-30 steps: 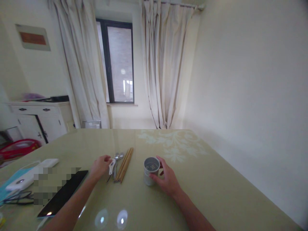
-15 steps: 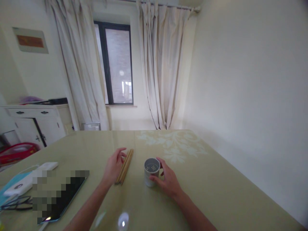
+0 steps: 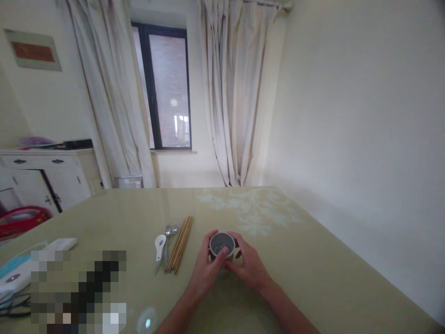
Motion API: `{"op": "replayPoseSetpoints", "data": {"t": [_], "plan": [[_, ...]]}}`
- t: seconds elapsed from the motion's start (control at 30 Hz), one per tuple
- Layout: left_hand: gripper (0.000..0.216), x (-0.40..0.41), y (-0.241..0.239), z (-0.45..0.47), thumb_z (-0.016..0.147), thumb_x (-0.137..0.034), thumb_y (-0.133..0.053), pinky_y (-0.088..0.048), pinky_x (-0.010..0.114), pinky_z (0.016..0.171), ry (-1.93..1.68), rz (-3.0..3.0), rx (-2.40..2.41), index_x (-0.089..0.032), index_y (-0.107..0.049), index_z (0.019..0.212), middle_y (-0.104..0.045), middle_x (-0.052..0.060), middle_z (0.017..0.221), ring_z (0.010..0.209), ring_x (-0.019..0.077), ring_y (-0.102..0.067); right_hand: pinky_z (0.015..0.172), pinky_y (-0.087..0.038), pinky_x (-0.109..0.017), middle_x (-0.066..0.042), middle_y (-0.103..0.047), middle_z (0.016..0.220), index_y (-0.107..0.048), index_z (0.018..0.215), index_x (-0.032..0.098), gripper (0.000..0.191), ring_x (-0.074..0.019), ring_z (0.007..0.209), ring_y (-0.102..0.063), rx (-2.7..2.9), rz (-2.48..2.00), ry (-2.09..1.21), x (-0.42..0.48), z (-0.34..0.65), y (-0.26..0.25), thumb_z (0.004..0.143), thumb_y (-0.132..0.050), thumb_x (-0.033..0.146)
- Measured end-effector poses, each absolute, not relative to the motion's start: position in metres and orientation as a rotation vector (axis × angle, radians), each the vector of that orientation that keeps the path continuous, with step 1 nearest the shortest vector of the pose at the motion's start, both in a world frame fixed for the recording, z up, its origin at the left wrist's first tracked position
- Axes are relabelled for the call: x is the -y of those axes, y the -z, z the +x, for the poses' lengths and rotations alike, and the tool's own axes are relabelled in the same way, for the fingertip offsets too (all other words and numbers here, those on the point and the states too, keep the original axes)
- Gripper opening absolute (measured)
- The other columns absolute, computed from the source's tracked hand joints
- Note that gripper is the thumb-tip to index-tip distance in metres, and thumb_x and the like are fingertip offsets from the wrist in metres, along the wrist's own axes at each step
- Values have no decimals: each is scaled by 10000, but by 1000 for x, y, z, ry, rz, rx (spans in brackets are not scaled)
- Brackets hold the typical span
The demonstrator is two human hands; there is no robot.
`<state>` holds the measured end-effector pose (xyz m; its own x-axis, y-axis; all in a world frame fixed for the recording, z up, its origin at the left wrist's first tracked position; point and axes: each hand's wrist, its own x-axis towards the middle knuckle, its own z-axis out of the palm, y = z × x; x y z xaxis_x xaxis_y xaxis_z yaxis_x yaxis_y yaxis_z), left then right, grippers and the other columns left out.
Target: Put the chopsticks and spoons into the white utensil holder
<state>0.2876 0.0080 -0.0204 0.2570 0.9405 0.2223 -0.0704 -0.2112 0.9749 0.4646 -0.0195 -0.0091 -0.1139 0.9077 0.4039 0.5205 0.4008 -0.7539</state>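
Observation:
A grey round utensil holder (image 3: 222,242) with small holes in its bottom is between my two hands, its open top facing up. My left hand (image 3: 207,264) wraps its left side, the thumb across the near rim. Around the right side curl the fingers of my right hand (image 3: 249,262). To the left of the holder lie several wooden chopsticks (image 3: 180,245) side by side. Next to them are a white soup spoon (image 3: 160,246) and two metal spoons (image 3: 168,231), bowls pointing away from me.
On the table's left are a white power strip (image 3: 31,264), black cables (image 3: 15,305) and a blurred-out dark device (image 3: 93,283). A red basket (image 3: 26,215) and a white cabinet (image 3: 66,171) stand beyond the left edge. A wall (image 3: 365,139) runs along the right edge.
My left hand has moved right from beside the chopsticks and now holds the utensil holder with my right hand. The spoons it hid are visible. The view has shifted slightly.

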Motion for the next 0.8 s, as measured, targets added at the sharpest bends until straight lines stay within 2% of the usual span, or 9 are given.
{"op": "replayPoseSetpoints", "data": {"t": [0.13,0.3,0.5,0.67,0.8], "plan": [[869,-10,18,282,789,-494,-886,-497,457,1168,-1159,1529,-788,-215,-471,1499,-707,145,1434,1332,310,-671,789,-583,-351,-142,-754,1297,-537,1424,216,606,-280,1044,-744,1794,-1172,-540,18,468,11,894,-694,464],[634,-11,14,281,803,-451,-880,-536,442,1084,-1131,1603,-743,-196,-641,1332,-762,134,1293,1217,317,-709,796,-574,-347,-134,-754,1285,-520,1404,230,639,-278,1039,-740,1823,-1197,-518,18,468,9,820,-740,370],[586,-13,11,280,793,-400,-883,-539,428,1053,-1104,1597,-723,-188,-667,1294,-769,128,1260,1183,312,-710,792,-570,-340,-126,-749,1292,-524,1403,239,677,-273,1045,-732,1821,-1196,-533,18,469,8,767,-749,302],[591,-15,17,279,793,-367,-882,-509,430,1098,-1066,1621,-724,-190,-658,1310,-759,131,1316,1247,318,-691,829,-586,-367,-139,-728,1359,-488,1478,237,805,-296,1096,-727,1866,-1243,-518,16,473,14,713,-737,245],[617,-16,22,279,759,-353,-904,-515,432,1100,-1035,1617,-762,-188,-658,1300,-761,137,1337,1262,330,-691,960,-587,-458,-188,-646,1512,-388,1600,210,971,-351,1223,-701,1933,-1277,-485,12,478,22,695,-736,255]]}}
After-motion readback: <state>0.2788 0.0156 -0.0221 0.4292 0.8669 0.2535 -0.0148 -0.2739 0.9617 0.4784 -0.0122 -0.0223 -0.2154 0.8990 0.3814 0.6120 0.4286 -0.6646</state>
